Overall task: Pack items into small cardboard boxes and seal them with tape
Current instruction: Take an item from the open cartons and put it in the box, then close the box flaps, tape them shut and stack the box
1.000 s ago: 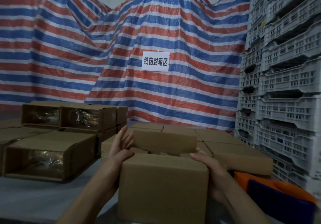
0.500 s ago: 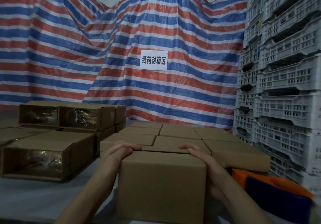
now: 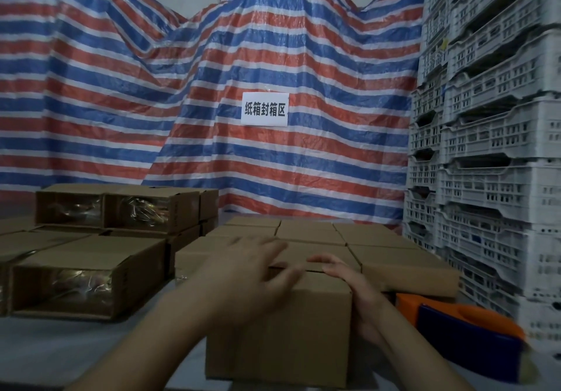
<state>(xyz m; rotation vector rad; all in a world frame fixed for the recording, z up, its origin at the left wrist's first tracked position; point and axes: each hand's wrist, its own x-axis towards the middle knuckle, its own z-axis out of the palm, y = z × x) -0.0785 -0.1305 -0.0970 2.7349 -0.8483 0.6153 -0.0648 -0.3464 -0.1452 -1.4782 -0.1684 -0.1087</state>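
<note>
Left of the left hand: open cardboard boxes (image 3: pixel 88 281) lie on their sides on the grey table (image 3: pixel 60 351), shiny wrapped contents showing at their open ends; more are stacked behind.

Left forearm enters from bottom centre-left, angled up and to the right. Left hand (image 3: pixel 252 275), motion-blurred, lies palm-down over the top near-left edge of the small box (image 3: pixel 279 339), fingers spread and straight, resting on the closed flaps.

Small box stands upright on the table directly under both hands, flaps down; no tape visible on it.

Right hand (image 3: pixel 355 287) cups the box's right side, fingers curled over the top right edge, palm against the side wall.

Beyond both hands: a block of closed boxes (image 3: pixel 379 251).

Right of the right hand, near it: orange-and-blue tape dispenser (image 3: pixel 467 339). Further right, stacked white crates (image 3: pixel 491 148).
</note>
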